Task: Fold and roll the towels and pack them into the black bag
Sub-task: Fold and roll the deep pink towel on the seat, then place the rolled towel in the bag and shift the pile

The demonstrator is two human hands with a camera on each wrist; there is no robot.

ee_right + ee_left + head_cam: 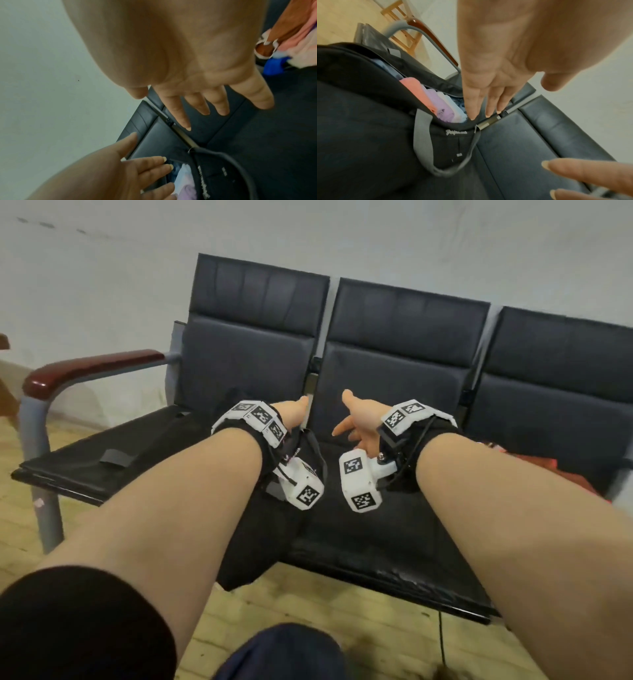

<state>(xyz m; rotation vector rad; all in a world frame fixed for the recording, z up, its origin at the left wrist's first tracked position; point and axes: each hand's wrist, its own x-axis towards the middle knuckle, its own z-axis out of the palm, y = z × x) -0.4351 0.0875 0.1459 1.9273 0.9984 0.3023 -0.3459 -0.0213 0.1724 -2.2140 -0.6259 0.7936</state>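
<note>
On the bench's left seat sits the black bag [359, 121], mouth open, with rolled towels [443, 108] in pink, purple and white packed side by side inside. Left hand [496, 67] hovers flat, fingers straight, fingertips right at the bag's rim, while the right hand [197, 81] hangs spread and holding nothing over the bare middle seat [394, 440]. More pink fabric [298, 40] lies off to the right, well apart from both hands.

Rolled towels [443, 106] sat in the bag [368, 121] just beneath the left hand [496, 75]; the right hand [197, 81] hovered beside it, over the seat [257, 135].
</note>
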